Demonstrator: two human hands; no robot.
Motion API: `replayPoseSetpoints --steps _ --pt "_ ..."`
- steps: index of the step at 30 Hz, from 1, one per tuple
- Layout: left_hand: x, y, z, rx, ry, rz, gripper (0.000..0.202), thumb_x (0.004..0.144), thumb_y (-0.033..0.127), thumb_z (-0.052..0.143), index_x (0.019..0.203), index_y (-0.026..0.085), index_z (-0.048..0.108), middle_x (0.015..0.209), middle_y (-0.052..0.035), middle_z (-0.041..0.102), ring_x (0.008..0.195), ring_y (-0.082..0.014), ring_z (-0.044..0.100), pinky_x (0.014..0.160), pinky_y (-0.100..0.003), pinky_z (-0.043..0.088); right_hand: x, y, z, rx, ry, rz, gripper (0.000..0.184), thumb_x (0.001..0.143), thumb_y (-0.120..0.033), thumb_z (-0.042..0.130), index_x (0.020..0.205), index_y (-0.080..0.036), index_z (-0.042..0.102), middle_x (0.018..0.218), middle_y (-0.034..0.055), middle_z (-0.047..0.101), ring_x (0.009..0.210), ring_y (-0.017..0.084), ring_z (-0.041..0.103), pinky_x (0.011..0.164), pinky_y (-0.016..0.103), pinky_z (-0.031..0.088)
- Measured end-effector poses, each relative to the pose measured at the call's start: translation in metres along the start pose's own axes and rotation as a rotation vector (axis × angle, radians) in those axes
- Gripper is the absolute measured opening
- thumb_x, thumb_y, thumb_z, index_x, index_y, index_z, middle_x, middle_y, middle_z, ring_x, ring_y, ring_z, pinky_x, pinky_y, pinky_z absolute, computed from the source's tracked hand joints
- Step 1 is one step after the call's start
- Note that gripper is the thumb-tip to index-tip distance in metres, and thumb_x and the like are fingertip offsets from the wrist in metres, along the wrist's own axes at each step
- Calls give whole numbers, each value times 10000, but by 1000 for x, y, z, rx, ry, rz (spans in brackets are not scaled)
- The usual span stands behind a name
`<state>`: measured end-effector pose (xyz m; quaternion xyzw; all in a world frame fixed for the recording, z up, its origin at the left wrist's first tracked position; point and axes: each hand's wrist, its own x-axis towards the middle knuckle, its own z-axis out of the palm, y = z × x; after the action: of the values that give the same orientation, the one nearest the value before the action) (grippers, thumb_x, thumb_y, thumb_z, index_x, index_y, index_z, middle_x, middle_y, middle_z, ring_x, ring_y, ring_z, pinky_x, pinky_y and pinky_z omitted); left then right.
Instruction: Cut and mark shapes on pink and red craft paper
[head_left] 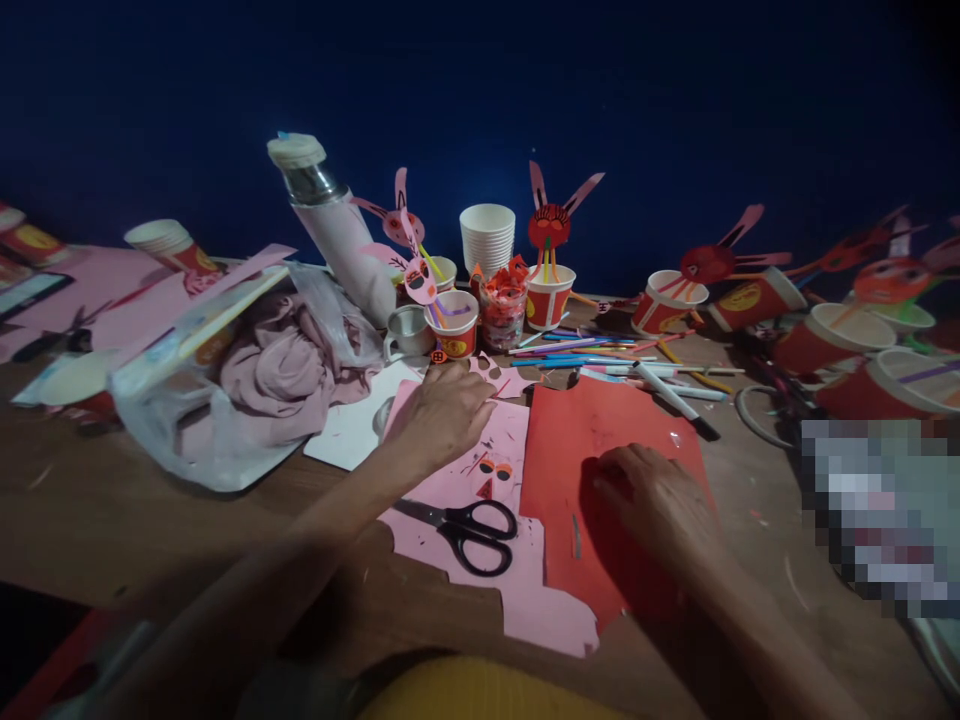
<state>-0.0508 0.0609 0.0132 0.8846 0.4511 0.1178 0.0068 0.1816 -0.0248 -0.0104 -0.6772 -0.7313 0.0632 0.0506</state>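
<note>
My left hand rests knuckles-up on the pink paper sheet, fingers curled under near small cut-out scraps; what they hold, if anything, is hidden. My right hand lies on the red paper sheet, its fingers bent and pressing down on the sheet. Black scissors lie on the pink sheet between my forearms, closed, touching neither hand.
Red paper cups with paper rabbit faces stand along the back, beside a white cup stack, a jar of red bits and scattered markers. A plastic bag with cloth and a tilted bottle sit left.
</note>
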Motion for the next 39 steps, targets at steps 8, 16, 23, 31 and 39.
replayPoseSetpoints --steps 8,16,23,31,39 --pt "0 -1 2 28 -73 2 215 817 283 476 922 162 620 934 -76 599 983 -256 460 816 -397 347 -3 6 0 -56 -13 22 165 760 -258 486 754 -178 631 738 48 670 662 208 603 595 308 333" --pt "-28 10 -7 -43 -161 -25 216 816 307 457 769 175 622 787 -47 572 813 -202 512 721 -326 401 -4 7 0 -2 -38 -1 152 759 -245 475 720 -206 617 737 16 680 638 178 601 558 279 316" --pt "-42 24 -7 -91 -298 -219 204 769 336 496 801 161 595 843 -79 581 828 -239 543 695 -344 410 -3 0 -4 15 -29 -5 151 723 -169 441 672 -197 580 688 21 657 609 172 571 555 277 305" --pt "-42 25 -1 -116 -300 -262 167 798 288 439 783 174 560 811 -53 577 740 -200 553 638 -302 396 -3 0 -1 47 -31 -43 153 700 -146 444 694 -197 588 709 16 655 620 168 558 588 275 313" --pt "-43 24 2 -176 -313 -312 87 746 202 454 756 188 540 803 -32 593 741 -184 566 629 -283 398 -4 0 -1 70 8 -65 146 702 -163 456 677 -202 594 671 10 640 572 154 533 575 273 307"
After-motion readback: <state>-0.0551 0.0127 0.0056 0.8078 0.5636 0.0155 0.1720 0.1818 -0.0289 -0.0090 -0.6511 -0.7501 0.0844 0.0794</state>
